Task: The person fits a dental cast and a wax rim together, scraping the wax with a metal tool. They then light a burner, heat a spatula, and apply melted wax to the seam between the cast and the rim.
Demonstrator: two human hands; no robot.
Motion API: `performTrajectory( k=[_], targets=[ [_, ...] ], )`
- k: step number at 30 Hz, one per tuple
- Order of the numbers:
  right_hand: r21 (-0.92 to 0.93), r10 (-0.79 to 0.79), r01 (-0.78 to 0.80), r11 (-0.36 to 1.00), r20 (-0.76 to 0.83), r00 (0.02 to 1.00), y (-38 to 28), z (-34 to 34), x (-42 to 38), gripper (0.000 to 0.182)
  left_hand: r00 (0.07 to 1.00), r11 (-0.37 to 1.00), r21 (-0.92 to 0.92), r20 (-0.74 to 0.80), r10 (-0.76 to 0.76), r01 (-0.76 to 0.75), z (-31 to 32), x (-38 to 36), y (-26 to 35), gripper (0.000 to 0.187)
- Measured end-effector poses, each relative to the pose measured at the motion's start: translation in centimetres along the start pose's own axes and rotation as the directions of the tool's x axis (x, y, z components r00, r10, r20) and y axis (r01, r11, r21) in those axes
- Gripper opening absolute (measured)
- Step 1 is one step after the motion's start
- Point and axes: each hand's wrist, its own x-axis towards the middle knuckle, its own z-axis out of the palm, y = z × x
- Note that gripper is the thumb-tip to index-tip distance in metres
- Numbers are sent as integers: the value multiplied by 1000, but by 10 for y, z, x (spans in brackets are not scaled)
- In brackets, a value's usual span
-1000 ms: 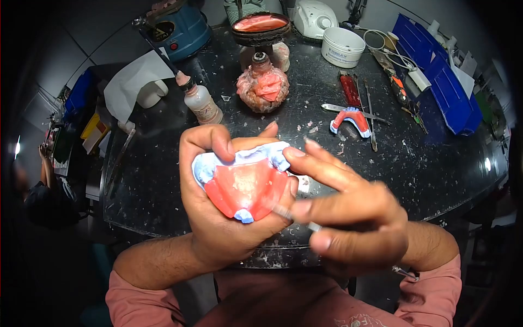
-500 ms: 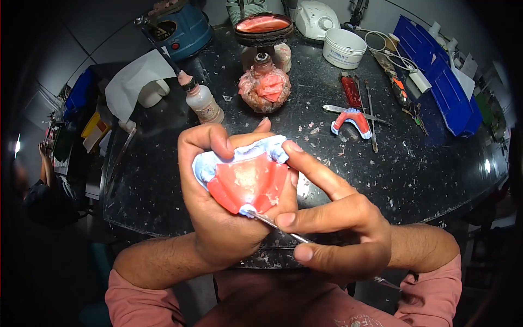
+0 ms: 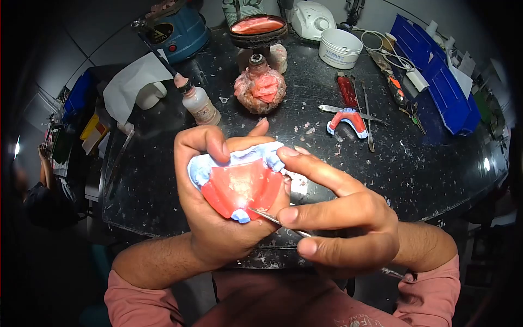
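Note:
My left hand (image 3: 218, 212) is wrapped round a dental cast (image 3: 226, 163) of pale blue plaster, with red wax (image 3: 239, 182) over its palate and ridges. A blue tooth shows at the near edge of the wax. My right hand (image 3: 348, 223) pinches a thin metal wax carver (image 3: 294, 229) between thumb and fingers. Its tip touches the wax just right of that tooth. The right index finger rests against the cast's right side. A smaller horseshoe-shaped cast with red wax (image 3: 348, 120) lies on the black table, apart from both hands.
Behind the hands stands a wax-covered spirit burner (image 3: 260, 90), with a pan of red wax (image 3: 257, 24) beyond. A dropper bottle (image 3: 200, 106) is at left. Metal tools (image 3: 366, 114), a white tub (image 3: 340, 49) and blue trays (image 3: 444, 87) sit at right. A person (image 3: 46, 185) is at far left.
The carver's tip has shifted from the blue tooth onto the wax to its right. The cast has moved slightly down and left with my left hand, and the view has shifted a little.

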Motion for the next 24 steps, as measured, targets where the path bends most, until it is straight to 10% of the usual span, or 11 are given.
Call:
performTrajectory(
  k=[13, 18, 22, 24],
  targets=[
    [-30, 102, -101, 994, 37, 994, 2, -14, 2, 27, 998, 999, 32, 64, -21, 19, -2, 1, 0, 71],
    [14, 159, -162, 987, -279, 947, 15, -32, -2, 12, 935, 943, -172, 265, -235, 286, 7, 6, 19, 69],
    [-467, 110, -70, 882, 59, 992, 5, -53, 10, 33, 904, 905, -229, 329, -274, 358, 6, 5, 21, 69],
    [-537, -99, 157, 829, 136, 986, 1, -25, 4, 9, 901, 935, -138, 343, -265, 327, -1, 6, 20, 71]
  ],
)
